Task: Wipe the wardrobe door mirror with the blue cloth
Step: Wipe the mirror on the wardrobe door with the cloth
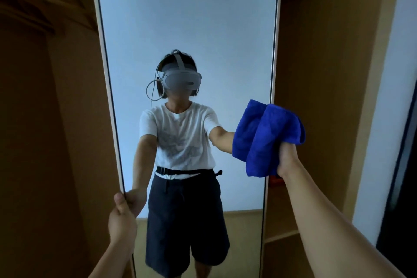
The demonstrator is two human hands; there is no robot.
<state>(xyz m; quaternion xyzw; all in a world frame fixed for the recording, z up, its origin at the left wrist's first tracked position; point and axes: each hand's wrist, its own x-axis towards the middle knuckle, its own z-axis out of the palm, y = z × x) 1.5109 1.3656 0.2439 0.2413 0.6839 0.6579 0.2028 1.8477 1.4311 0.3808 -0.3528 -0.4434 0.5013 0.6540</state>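
Head view: the wardrobe door mirror [187, 18] stands tall in a pale frame between brown wardrobe panels [316, 74], reflecting the person in a white shirt, dark shorts and a headset. The blue cloth [268, 140], bunched up, is at the mirror's right edge about mid-height, against the glass as far as can be told. The right hand [287, 158] has its fingers clamped on the cloth's lower part. The left hand [123, 219] grips the mirror's left edge lower down, thumb on the frame.
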